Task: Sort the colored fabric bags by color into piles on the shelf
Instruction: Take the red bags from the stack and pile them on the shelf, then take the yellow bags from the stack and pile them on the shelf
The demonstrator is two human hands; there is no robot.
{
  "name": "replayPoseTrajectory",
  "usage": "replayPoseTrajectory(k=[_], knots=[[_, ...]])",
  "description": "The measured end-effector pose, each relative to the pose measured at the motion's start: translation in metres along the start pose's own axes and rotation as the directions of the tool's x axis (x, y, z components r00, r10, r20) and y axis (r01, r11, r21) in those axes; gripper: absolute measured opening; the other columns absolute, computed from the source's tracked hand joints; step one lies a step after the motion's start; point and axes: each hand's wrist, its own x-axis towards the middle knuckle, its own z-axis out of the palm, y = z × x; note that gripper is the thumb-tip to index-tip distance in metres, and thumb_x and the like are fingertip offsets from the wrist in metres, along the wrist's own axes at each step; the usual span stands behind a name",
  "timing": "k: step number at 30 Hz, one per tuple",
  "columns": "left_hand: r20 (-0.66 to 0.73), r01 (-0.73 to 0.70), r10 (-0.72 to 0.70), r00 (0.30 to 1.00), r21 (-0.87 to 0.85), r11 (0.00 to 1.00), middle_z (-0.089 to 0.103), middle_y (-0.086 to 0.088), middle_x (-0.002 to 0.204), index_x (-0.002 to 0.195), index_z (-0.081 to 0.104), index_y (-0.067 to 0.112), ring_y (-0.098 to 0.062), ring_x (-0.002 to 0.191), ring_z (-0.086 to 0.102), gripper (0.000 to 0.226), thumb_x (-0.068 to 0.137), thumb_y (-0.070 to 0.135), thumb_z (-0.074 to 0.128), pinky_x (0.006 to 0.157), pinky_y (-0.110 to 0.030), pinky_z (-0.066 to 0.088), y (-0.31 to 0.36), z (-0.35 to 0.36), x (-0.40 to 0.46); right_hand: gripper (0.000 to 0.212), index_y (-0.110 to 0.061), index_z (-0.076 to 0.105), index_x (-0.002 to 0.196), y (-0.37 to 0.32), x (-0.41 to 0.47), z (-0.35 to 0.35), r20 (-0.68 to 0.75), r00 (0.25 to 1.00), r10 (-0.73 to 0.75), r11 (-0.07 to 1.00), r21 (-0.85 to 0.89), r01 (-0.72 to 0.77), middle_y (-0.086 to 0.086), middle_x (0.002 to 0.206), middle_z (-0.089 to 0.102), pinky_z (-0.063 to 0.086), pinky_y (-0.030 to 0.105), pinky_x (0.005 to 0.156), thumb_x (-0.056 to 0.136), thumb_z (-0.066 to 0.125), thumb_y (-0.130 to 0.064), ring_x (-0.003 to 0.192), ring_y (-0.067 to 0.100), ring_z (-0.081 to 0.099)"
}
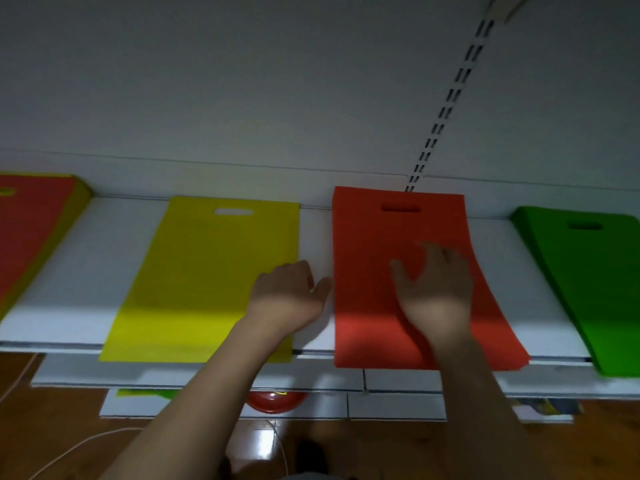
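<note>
White shelf point(86, 271) carries my piles: yellow bag point(207, 271) at 9 o'clock, red bag point(381, 306) centre. My right hand point(436, 289) lies flat, fingers spread, on red; left hand point(287, 292) rests loosely curled, holding nothing, between them.

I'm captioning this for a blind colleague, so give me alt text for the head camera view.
A person's right hand lies flat on an orange-red fabric bag on a white shelf, while the left hand rests beside a flat yellow fabric bag. A green fabric bag lies far right, a mixed red-and-yellow stack far left.
</note>
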Motion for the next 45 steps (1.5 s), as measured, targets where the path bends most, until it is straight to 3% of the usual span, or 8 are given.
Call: replayPoseTrajectory(k=[7, 13, 21, 25, 28, 34, 39, 45], knots=[[-0.191, 0.082, -0.105, 0.976, -0.128, 0.988, 0.067, -0.004, 0.087, 0.085, 0.055, 0.024, -0.025, 0.091, 0.063, 0.026, 0.091, 0.049, 0.054, 0.077, -0.034, 0.045, -0.119, -0.049, -0.016, 0.049, -0.019, 0.054, 0.129, -0.148, -0.032, 0.047, 0.313, 0.911, -0.269, 0.961, 0.156, 0.23, 0.006, 0.126, 0.055, 0.037, 0.038, 0.098, 0.09, 0.054, -0.048, 0.119, 0.027, 0.048], [-0.38, 0.17, -0.208, 0.901, -0.131, 0.977, 0.063, -0.005, 0.068, 0.074, 0.06, 0.018, -0.033, 0.07, 0.063, 0.046, 0.08, 0.059, 0.04, 0.059, -0.033, 0.046, -0.254, -0.096, -0.042, 0.041, -0.021, 0.057, 0.124, -0.265, -0.062, 0.083, 0.439, 0.791, -0.426, 0.904, 0.24, 0.353, 0.001, 0.119, 0.06, 0.042, 0.035, 0.093, 0.091, 0.054, -0.046, 0.111, 0.023, 0.056], [-0.273, 0.463, -0.447, 0.852, -0.008, 0.886, 0.066, -0.015, 0.088, 0.078, 0.051, 0.019, -0.035, 0.086, 0.063, 0.035, 0.091, 0.051, 0.051, 0.068, -0.037, 0.049, -0.409, -0.164, -0.062, 0.043, -0.024, 0.059, 0.119, -0.391, -0.105, 0.142, 0.62, 0.638, -0.457, 0.887, 0.261, 0.381, -0.002, 0.113, 0.066, 0.044, 0.029, 0.088, 0.089, 0.053, -0.055, 0.111, 0.02, 0.058], [-0.271, 0.541, -0.5, 0.822, 0.101, 0.835, 0.067, -0.013, 0.097, 0.096, 0.057, 0.014, -0.032, 0.092, 0.063, 0.038, 0.092, 0.051, 0.05, 0.077, -0.038, 0.051, -0.458, -0.178, -0.067, 0.064, -0.016, 0.064, 0.094, -0.433, -0.128, 0.167, 0.633, 0.677, -0.375, 0.922, 0.175, 0.347, 0.007, 0.099, 0.068, 0.045, 0.033, 0.075, 0.08, 0.044, -0.075, 0.099, 0.028, 0.063], [-0.285, 0.566, -0.517, 0.807, 0.124, 0.815, 0.067, -0.012, 0.103, 0.1, 0.058, 0.014, -0.03, 0.101, 0.062, 0.04, 0.092, 0.051, 0.05, 0.086, -0.039, 0.046, -0.48, -0.182, -0.063, 0.069, -0.016, 0.062, 0.101, -0.455, -0.137, 0.179, 0.592, 0.746, -0.307, 0.95, 0.138, 0.281, 0.009, 0.104, 0.067, 0.046, 0.035, 0.078, 0.076, 0.046, -0.078, 0.101, 0.029, 0.063], [-0.28, 0.619, -0.556, 0.783, 0.262, 0.741, 0.062, -0.011, 0.111, 0.11, 0.055, 0.011, -0.03, 0.108, 0.057, 0.055, 0.091, 0.061, 0.042, 0.092, -0.042, 0.038, -0.494, -0.186, -0.064, 0.022, -0.019, 0.06, 0.086, -0.439, -0.127, 0.181, 0.562, 0.784, -0.264, 0.932, 0.357, 0.057, 0.002, 0.087, 0.066, 0.038, 0.028, 0.066, 0.083, 0.068, -0.04, 0.093, 0.026, 0.063], [-0.296, 0.67, -0.604, 0.74, 0.241, 0.702, 0.058, -0.014, 0.121, 0.119, 0.052, 0.004, -0.032, 0.115, 0.054, 0.077, 0.084, 0.073, 0.044, 0.094, -0.04, 0.038, -0.491, -0.186, -0.057, 0.015, -0.02, 0.061, 0.094, -0.436, -0.134, 0.185, 0.525, 0.798, -0.294, 0.916, 0.395, 0.077, -0.003, 0.086, 0.064, 0.036, 0.025, 0.065, 0.086, 0.063, -0.032, 0.088, 0.02, 0.062], [-0.132, 0.625, -0.611, 0.78, 0.162, 0.763, 0.064, -0.01, 0.103, 0.087, 0.05, 0.013, -0.03, 0.104, 0.058, 0.053, 0.089, 0.066, 0.046, 0.095, -0.043, 0.034, -0.505, -0.195, -0.051, 0.028, -0.011, 0.062, 0.097, -0.434, -0.132, 0.192, 0.48, 0.809, -0.34, 0.92, 0.346, 0.181, 0.01, 0.095, 0.068, 0.044, 0.031, 0.073, 0.094, 0.052, -0.037, 0.092, 0.028, 0.062]])
